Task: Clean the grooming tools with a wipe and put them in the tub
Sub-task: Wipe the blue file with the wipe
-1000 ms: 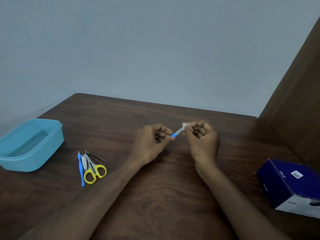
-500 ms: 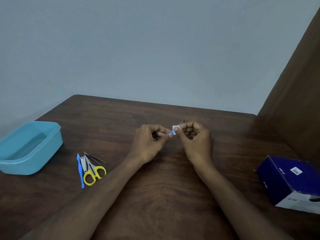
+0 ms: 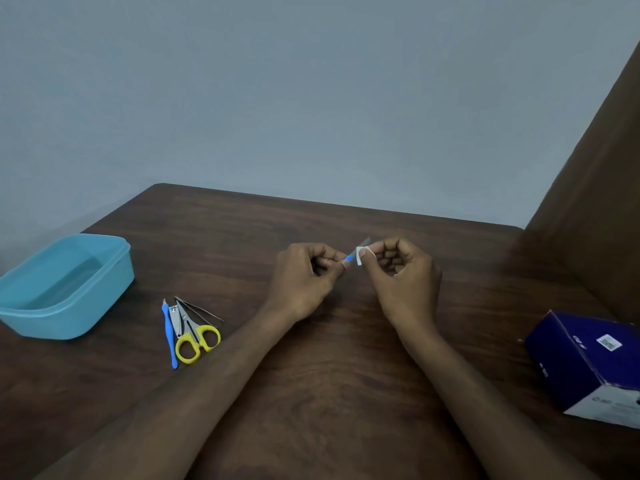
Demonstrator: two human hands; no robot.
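Dark wooden table (image 3: 346, 393): left hand (image 3: 304, 278) pinching slim blue-handled tool (image 3: 349, 259), right hand (image 3: 403, 268) pinching wipe (image 3: 360, 254) around it; risk of slipping from so light a grip.

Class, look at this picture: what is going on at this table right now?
A person is wiping a small blue-handled tool. The left hand pinches its handle while the right hand pinches a white wipe around its metal end. Yellow scissors, nail clippers, tweezers and a blue stick tool lie beside the blue tub, not yet in it.
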